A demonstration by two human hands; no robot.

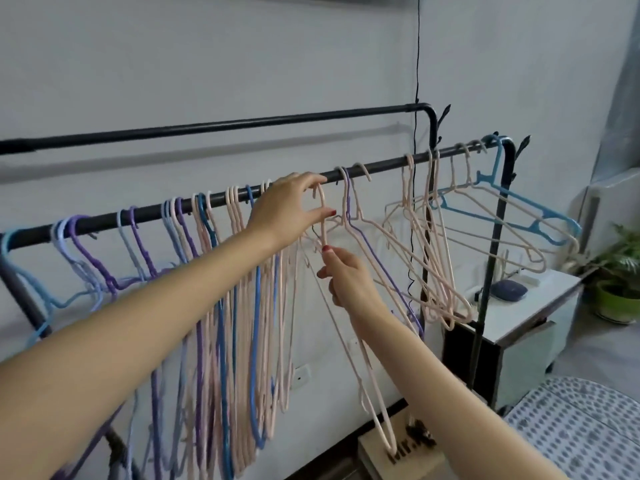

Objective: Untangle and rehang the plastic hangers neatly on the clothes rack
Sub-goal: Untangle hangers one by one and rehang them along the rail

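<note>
Clothes rack point(381, 165) spans the frame, front bar running from lower left up to the upper right corner post; the rear bar point(242, 124) above it is bare. Roughly two thirds done, by my read. Left and centre of the frame: the big batch of hangers point(221, 306) hangs off the front bar, hooks on, bodies dropping straight and close-packed in purple, blue and pink — that part looks sorted, though the pale blue and lilac ones point(79, 271) at far left sit splayed and cross each other near the shoulders, so you may want a second pass there. Right of frame: the pink cluster point(433, 258) and the blue hanger point(512, 209) at the end post are on the bar but angled and overlapping; I can't tell which are actually interlocked. That's the remaining work. Centre: you've got one pink hanger point(360, 341) in play, its hook just below the bar, not yet seated, its body slanting down toward the bottom centre of the frame. Your left hand point(287, 209) pinches the hook between thumb and fingers, fingertips touching the bar. Your right hand point(349, 282) is closed narrowly on the neck just under it, thumb and forefinger gripping. Next: seat this hook in the gap beside the left batch, then take the right cluster one at a time.
</note>
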